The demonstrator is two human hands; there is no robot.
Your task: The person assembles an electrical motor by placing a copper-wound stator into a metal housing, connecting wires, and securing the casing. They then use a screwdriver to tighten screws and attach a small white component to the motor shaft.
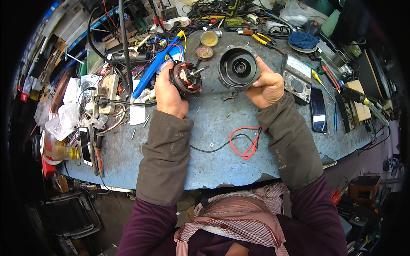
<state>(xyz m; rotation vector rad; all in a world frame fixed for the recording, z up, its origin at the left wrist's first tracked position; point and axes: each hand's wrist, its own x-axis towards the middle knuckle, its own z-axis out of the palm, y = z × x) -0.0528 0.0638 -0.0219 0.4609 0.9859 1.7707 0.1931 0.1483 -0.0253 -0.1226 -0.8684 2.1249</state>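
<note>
My left hand [167,94] is closed round an electric motor [187,80] with copper-coloured windings, its metal shaft pointing up and to the right. In my right hand [269,85] is a round black motor housing [236,68], gripped by its right rim with the hollow side facing me. The two parts are held apart above the bench, at about the same height. Below them, a red and black wire [244,157] lies looped on the bench top. Fingers of both hands are partly hidden behind what they hold.
The worn blue bench [205,170] carries a blue soldering iron [153,70] at left, two small round tins [209,38] behind the hands, and an analogue multimeter [297,81] at right. Beside it lies a black phone [318,110]. A white phone [85,145] and pliers [98,155] lie left.
</note>
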